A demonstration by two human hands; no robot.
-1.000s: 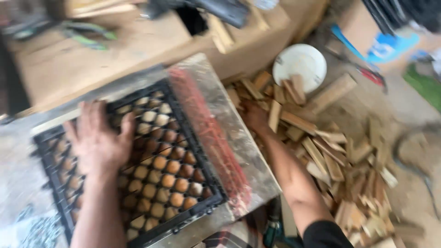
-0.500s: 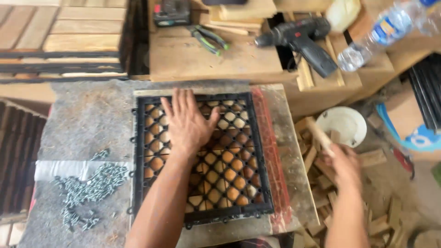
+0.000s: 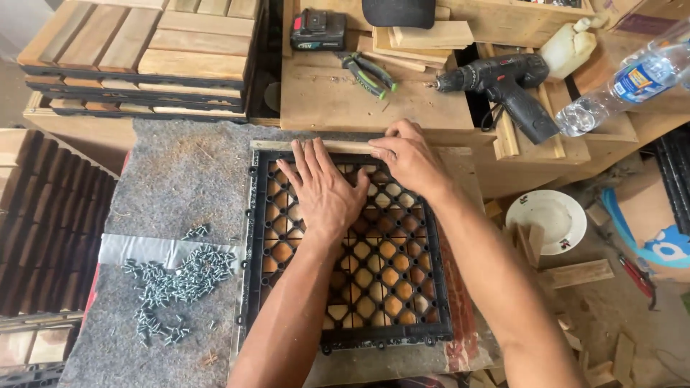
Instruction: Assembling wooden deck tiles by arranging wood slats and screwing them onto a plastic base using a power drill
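Observation:
A black plastic grid tile [image 3: 374,287] lies flat on the grey felt-covered bench [image 3: 180,187], with wooden slats showing through its holes. My left hand [image 3: 323,190] rests flat on the grid's upper middle, fingers spread. My right hand [image 3: 410,154] sits at the grid's far edge, its fingers pressing on a thin wooden slat [image 3: 323,146] that lies along that edge. Whether the fingers wrap the slat I cannot tell.
A heap of small screws [image 3: 176,276] lies on silver tape left of the grid. Behind are a black cordless drill [image 3: 503,82], pliers [image 3: 366,72], a battery pack [image 3: 318,30], a water bottle [image 3: 625,82], stacked wooden tiles [image 3: 144,50]. A white plate [image 3: 546,219] and wood scraps lie at right.
My right hand has come up from the scrap wood on the floor at right and now lies at the grid's far edge on a slat. My left hand stayed on the grid.

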